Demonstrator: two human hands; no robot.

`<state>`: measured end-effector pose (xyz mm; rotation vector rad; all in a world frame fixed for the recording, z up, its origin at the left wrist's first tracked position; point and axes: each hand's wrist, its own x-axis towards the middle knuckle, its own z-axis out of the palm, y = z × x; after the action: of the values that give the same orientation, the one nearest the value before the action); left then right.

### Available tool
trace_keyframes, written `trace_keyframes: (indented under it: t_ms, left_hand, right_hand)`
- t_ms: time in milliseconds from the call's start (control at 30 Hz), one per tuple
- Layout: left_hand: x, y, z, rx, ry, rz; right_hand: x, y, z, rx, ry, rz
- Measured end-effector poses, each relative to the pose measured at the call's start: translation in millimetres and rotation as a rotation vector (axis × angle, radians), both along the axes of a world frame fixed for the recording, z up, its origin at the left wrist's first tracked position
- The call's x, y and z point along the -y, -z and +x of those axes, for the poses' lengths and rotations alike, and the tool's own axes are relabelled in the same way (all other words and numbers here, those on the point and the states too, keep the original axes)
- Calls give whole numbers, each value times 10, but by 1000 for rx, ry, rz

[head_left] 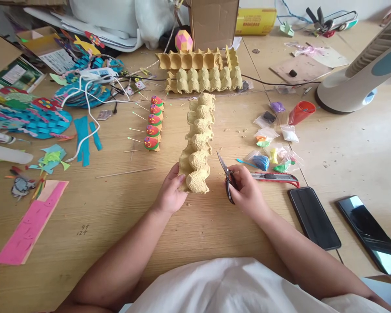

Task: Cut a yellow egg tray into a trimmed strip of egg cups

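My left hand point(173, 190) grips the near end of a long strip of yellow egg carton point(199, 143), thumb on top. The strip points away from me, its bumps facing up, with a torn-looking edge on the right. In my right hand point(247, 190) is a pair of dark-handled scissors point(228, 176), the blades pointing up and left, apart from the carton. Left of the carton stands a row of several painted caterpillar heads point(154, 119) in red and green, on carton cups, with pale-tipped sticks beside them.
More egg carton pieces point(208, 79) lie at the back. On the right are a box cutter point(275, 177), bagged clay point(261, 162), a red cup point(302, 114), two phones point(314, 217) and a white fan point(348, 82). Paper crafts point(32, 121) and a pink strip point(31, 224) lie left.
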<state>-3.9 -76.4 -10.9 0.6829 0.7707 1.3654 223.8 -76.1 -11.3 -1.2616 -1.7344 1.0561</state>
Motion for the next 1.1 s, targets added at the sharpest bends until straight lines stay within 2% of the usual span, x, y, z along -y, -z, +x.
trace_keyframes:
  t_ms: [67, 167, 367, 500, 867, 1100]
  left_hand:
    - [2, -11, -1, 3, 4, -13]
    - [7, -12, -7, -1, 23, -24]
    - [32, 48, -26, -37, 63, -18]
    - [54, 67, -21, -71, 92, -21]
    - [66, 57, 14, -90, 93, 19]
    - [75, 47, 26, -69, 122, 57]
  right_hand:
    - [4, -27, -17, -21, -48, -32]
    - [21, -110, -26, 40, -92, 10]
    - [29, -183, -4, 244, -7, 272]
    - [21, -178, 8, 360, -6, 416]
    - [48, -167, 31, 464, 12, 475]
    - [59, -158, 23, 410, 17, 460]
